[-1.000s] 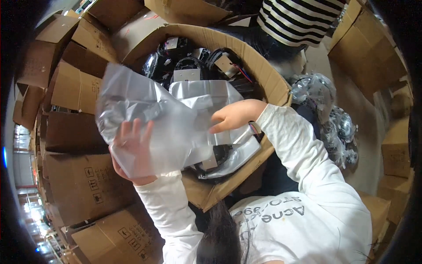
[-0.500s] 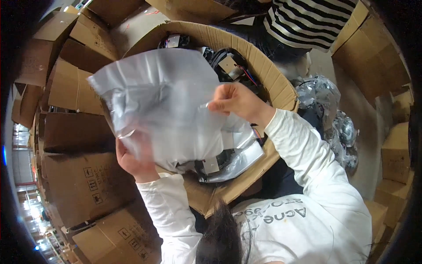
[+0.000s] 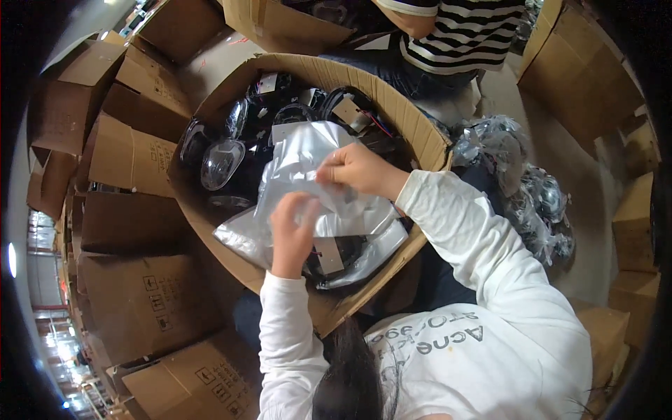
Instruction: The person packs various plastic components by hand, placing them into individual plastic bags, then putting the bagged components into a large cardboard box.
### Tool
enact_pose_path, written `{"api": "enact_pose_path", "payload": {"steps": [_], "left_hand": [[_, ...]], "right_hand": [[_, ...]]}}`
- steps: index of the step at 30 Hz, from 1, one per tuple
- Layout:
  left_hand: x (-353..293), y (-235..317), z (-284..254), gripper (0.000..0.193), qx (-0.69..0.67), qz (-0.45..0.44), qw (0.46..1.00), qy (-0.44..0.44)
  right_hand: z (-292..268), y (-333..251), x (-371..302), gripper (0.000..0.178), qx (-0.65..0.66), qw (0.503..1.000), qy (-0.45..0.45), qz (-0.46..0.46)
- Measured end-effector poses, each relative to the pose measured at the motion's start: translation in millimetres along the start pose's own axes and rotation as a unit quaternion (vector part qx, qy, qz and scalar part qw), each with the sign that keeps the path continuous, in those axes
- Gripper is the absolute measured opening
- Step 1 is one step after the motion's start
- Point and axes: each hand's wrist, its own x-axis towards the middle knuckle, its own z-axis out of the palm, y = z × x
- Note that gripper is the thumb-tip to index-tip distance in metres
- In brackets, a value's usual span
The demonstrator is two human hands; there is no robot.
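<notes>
A translucent plastic bag (image 3: 294,166) hangs bunched over the middle of a large open carton (image 3: 402,89). My right hand (image 3: 357,170) pinches its upper right part between thumb and fingertips. Lower and to the left, my left hand (image 3: 292,227) has its fingers curled at the bag's near edge, with the fingertips slightly blurred. Under the bag, more plastic film (image 3: 381,241) partly covers a black part with a pale label (image 3: 329,254). Several black lamp-like units lie in the carton, among them one with a clear rounded lens (image 3: 222,164).
Stacked cardboard boxes (image 3: 129,294) crowd the left side. To the right, several plastic-wrapped items (image 3: 518,175) lie in a heap on the floor. A person in a striped top (image 3: 465,35) sits beyond the carton, and an upright box (image 3: 584,91) stands at the far right.
The bag, spread wide before, is now gathered smaller and lower. My left hand has moved right, closer to my right hand. More lamp-like units show at the carton's left side.
</notes>
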Motion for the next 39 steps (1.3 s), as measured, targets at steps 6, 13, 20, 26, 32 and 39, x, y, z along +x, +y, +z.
{"api": "enact_pose_path", "payload": {"steps": [6,13,20,26,32,39], "left_hand": [[-11.4,-13.1,-2.4,0.023,0.156,0.054,0.985,-0.05],[-3.3,-11.7,-69.1,0.01,-0.105,-0.028,0.934,0.341],[-12.8,-13.5,-40.1,0.018,-0.177,0.011,0.972,0.157],[1.8,-74.9,-42.6,0.043,0.084,-0.211,0.967,-0.116],[-8.4,-81.1,-37.7,0.059,0.281,-0.398,0.809,-0.327],[-29.8,-82.5,-13.3,0.087,0.314,-0.281,0.862,-0.282]], "right_hand": [[24.2,-12.6,-15.5,0.013,-0.16,0.98,-0.107,0.046],[-91.0,-35.7,-7.0,0.052,-0.381,0.811,0.422,-0.138],[-40.9,-36.8,-14.0,0.032,-0.678,0.576,0.217,-0.402],[-75.7,-12.7,6.3,0.03,-0.532,0.724,0.337,-0.28],[-61.4,-37.3,-8.9,0.028,-0.561,0.607,0.422,-0.372],[-50.4,-17.4,-19.6,0.009,-0.411,0.851,0.249,-0.211]]}}
